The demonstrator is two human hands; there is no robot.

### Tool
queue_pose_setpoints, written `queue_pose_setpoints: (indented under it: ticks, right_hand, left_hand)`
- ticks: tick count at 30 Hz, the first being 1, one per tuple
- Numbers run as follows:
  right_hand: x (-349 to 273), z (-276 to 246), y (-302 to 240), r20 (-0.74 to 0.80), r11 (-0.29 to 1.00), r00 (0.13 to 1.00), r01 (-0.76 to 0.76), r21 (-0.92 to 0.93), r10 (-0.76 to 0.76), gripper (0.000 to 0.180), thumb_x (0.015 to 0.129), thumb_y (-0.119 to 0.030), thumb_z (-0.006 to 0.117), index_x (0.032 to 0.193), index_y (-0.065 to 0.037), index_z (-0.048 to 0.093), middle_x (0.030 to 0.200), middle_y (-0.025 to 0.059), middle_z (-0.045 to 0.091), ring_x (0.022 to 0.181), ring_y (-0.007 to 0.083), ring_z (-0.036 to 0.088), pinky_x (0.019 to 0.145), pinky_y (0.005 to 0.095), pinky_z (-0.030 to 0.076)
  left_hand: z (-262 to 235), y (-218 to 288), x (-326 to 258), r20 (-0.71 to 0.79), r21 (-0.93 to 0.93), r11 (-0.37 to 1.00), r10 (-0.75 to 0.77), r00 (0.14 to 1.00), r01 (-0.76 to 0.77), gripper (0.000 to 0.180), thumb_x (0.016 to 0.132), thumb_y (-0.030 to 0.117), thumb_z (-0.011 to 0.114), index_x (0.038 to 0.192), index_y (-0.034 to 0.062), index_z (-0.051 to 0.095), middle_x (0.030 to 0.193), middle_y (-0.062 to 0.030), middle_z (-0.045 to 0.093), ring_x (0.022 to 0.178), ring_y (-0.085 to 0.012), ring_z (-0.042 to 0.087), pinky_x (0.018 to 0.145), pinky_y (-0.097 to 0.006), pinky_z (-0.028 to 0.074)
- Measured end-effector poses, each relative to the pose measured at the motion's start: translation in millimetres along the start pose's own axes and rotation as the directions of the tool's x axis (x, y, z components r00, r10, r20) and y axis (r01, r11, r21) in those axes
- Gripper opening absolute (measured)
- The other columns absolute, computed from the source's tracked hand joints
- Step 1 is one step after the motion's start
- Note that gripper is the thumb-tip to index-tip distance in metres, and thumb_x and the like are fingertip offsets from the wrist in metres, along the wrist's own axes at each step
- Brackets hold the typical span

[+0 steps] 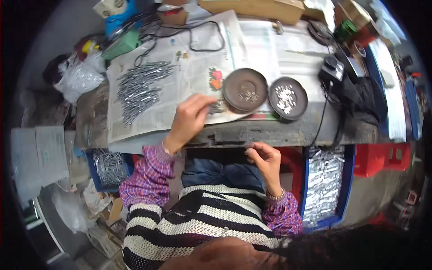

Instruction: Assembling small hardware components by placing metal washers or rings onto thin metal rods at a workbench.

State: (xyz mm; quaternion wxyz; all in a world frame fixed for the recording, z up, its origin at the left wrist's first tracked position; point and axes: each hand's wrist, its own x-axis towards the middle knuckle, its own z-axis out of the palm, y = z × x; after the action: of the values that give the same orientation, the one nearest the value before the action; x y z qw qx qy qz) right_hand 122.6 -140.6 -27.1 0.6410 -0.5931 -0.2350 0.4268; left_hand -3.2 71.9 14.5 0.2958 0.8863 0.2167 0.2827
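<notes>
My left hand (pixel 191 118) is over the sheet of paper (pixel 189 76) on the bench, its fingers drawn together in a pinch beside several small metal pieces (pixel 218 107). What those fingers hold, if anything, is too small to tell. Lower down, just off the bench's front edge, my right hand (pixel 265 158) has thumb and fingers curled together; their contents cannot be made out. A round brown dish (pixel 231 80) with small brassy bits stands right of my left hand. Touching or nearly touching it is a second dark dish (pixel 302 96) of small shiny whitish pieces.
Many thin metal rods (pixel 144 85) lie heaped on the paper's left part. A black cable (pixel 207 49) runs across the back. Blue bins of metal parts (pixel 110 168) (pixel 324 184) flank my lap. A black device (pixel 332 69) and red stool (pixel 369 159) are at the right.
</notes>
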Motion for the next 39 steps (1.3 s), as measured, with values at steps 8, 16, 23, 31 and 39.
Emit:
queue_pose_setpoints:
  ticks: [8,16,23,31,39]
  right_hand:
    - [-1.8,6.7,5.9,0.030,0.996,0.999,-0.024,-0.088,0.027,0.007,0.080,0.000,0.065,0.085,0.004,0.066,0.073,0.0016,0.062,0.061,0.0052,0.055,0.054,0.0186,0.043]
    - [0.3,10.1,6.5,0.062,0.996,0.997,-0.051,-0.069,0.055,0.007,0.082,-0.001,0.063,0.085,0.004,0.066,0.075,0.0013,0.063,0.063,0.0050,0.055,0.056,0.0183,0.044]
    - [0.7,13.0,8.1,0.110,0.984,0.994,0.005,-0.179,0.015,0.009,0.080,-0.003,0.064,0.086,0.003,0.067,0.075,0.0038,0.065,0.065,0.0067,0.058,0.059,0.0200,0.045]
    - [-0.2,12.2,10.4,0.091,0.975,0.994,-0.037,-0.218,0.058,0.009,0.079,-0.003,0.065,0.087,0.003,0.067,0.077,0.0071,0.067,0.067,0.0094,0.061,0.061,0.0216,0.047]
    - [3.0,13.0,1.8,0.094,0.976,0.995,0.038,-0.214,-0.018,0.010,0.080,-0.005,0.065,0.086,0.003,0.067,0.074,0.0072,0.065,0.068,0.0099,0.060,0.061,0.0220,0.047]
  left_hand:
    - [-0.9,-39.6,1.6,0.070,-0.008,0.999,-0.031,0.997,0.032,0.020,0.079,-0.001,0.056,0.097,0.0014,0.064,0.091,-0.0160,0.065,0.086,-0.0322,0.061,0.076,-0.037,0.049]
    - [-51.7,-80.0,31.4,-0.001,0.171,0.985,-0.027,1.000,0.027,0.021,0.075,0.005,0.057,0.094,0.0046,0.067,0.088,-0.0147,0.066,0.083,-0.0314,0.062,0.078,-0.038,0.048]
    - [-67.8,-141.0,53.7,-0.040,0.504,0.861,-0.054,0.998,0.067,0.017,0.075,0.007,0.060,0.091,0.0059,0.067,0.088,-0.0104,0.056,0.091,-0.0300,0.053,0.080,-0.038,0.044]
    - [-68.2,-133.0,53.0,-0.115,0.525,0.850,0.017,0.993,0.046,0.009,0.074,0.008,0.059,0.081,0.0050,0.064,0.083,-0.0094,0.057,0.085,-0.0292,0.055,0.075,-0.039,0.045]
    - [-95.1,-58.5,36.0,-0.281,0.032,0.979,-0.185,0.942,0.202,0.014,0.076,0.000,0.061,0.089,0.0020,0.064,0.088,-0.0058,0.064,0.080,-0.0156,0.060,0.074,-0.027,0.046]
